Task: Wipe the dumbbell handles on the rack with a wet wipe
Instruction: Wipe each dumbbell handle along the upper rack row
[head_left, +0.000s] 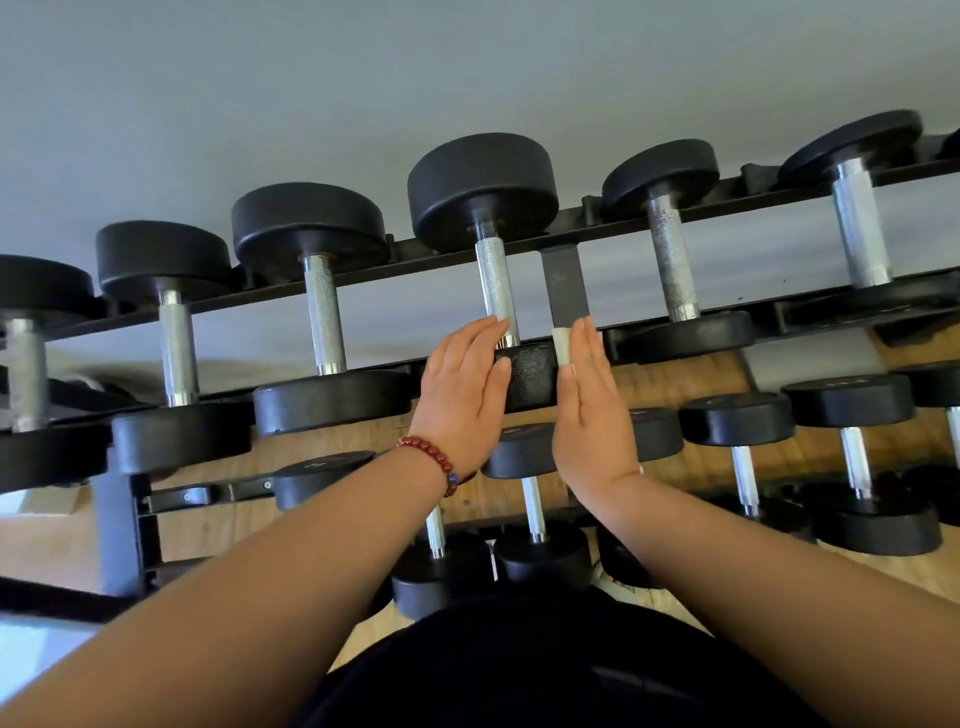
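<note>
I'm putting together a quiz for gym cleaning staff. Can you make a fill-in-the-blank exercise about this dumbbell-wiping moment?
1. The red bead bracelet sits on the ___ wrist.
2. The wet wipe is pinched in the ___ hand.
3. The left hand and the right hand flank the near head of one dumbbell, and that head's colour is ___.

Missing words: left; right; black.

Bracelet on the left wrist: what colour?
The bracelet is dark red beads with one blue bead; the head view shows it best.
</note>
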